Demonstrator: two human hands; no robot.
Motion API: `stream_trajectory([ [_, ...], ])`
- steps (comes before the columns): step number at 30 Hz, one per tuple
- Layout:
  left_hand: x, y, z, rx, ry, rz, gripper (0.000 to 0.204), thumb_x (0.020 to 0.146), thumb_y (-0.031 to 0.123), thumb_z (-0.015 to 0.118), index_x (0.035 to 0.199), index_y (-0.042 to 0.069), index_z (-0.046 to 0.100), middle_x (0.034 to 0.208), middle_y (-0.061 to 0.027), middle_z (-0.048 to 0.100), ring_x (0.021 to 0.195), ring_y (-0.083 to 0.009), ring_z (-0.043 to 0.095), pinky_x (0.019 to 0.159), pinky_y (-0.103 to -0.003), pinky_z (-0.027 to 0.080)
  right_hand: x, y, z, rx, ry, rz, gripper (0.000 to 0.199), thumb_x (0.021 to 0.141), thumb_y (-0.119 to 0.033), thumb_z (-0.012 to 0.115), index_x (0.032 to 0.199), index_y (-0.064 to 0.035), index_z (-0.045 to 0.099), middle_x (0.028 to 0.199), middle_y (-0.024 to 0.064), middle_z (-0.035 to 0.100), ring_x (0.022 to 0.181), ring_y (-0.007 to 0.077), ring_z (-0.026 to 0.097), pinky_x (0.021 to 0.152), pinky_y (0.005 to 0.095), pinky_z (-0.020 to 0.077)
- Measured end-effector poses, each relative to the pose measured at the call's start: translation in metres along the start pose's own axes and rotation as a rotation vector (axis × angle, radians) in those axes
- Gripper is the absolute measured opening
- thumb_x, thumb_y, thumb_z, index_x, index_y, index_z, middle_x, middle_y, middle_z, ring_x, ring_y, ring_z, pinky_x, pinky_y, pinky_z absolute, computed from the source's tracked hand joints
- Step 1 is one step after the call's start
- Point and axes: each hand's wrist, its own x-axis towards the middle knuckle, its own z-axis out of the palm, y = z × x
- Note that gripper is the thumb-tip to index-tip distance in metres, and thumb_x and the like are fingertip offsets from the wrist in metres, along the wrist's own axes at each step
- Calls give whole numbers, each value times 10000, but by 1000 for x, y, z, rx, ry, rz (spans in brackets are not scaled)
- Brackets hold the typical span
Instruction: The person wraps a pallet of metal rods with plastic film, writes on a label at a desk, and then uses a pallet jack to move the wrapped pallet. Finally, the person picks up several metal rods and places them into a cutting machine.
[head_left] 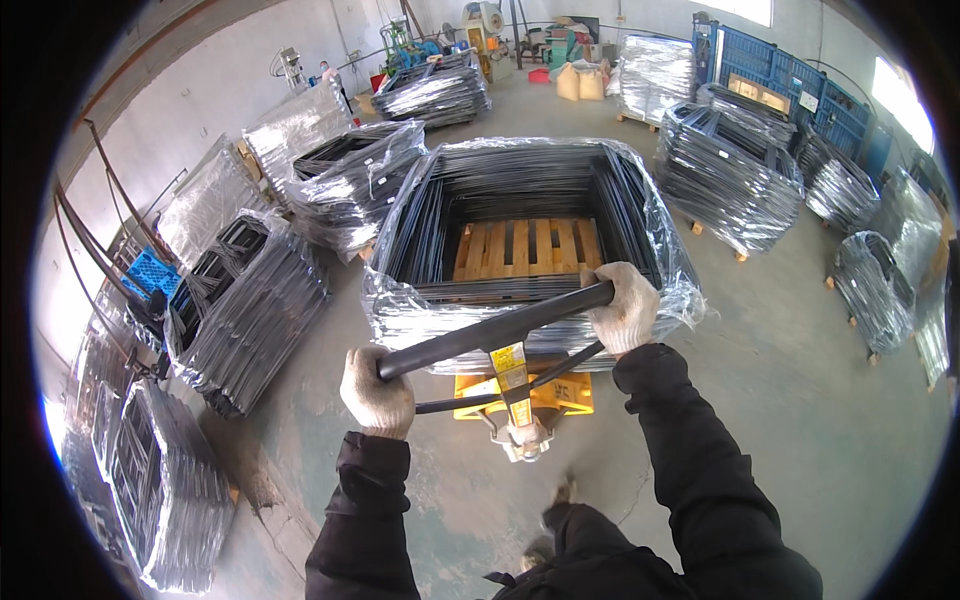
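Both my hands wear pale knitted work gloves and grip the black loop handle [490, 330] of a yellow pallet jack [572, 394]. My left hand [378, 392] is closed around the handle's left end, lower and nearer to me. At its right end, higher up and farther away, my right hand [625, 308] is wrapped round it, so the handle sits tilted. Just beyond the jack stands a stack of black rectangular metal frames [430, 225] wrapped in clear plastic. Through the stack's open middle shows a wooden pallet [520, 248]. The jack's forks are hidden beneath the load.
Wrapped frame stacks stand on the left [250, 310], at the near left [165, 490] and on the right [730, 180]. Blue crates [770, 65] line the back right. Tan sacks [580, 82] and machines stand at the back. Cracked concrete floor [290, 520] lies at the near left.
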Motion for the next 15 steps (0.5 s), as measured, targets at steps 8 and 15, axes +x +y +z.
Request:
stream_trajectory([
  [8,145,-66,147,16,37,-56,171,890,-103,734,958,46,684,924,-122,685,830,-290,691,811,-367,572,99,95,152,68,-70,-20,338,743,-81,919,1045,-191,818,938,61,798,857,341,806,799,455,634],
  [15,258,-135,275,-66,12,-107,170,879,-128,647,927,33,631,883,-152,622,807,-308,638,783,-387,538,177,171,286,55,-131,18,395,718,-72,914,1081,-190,815,985,62,821,906,361,817,831,468,643],
])
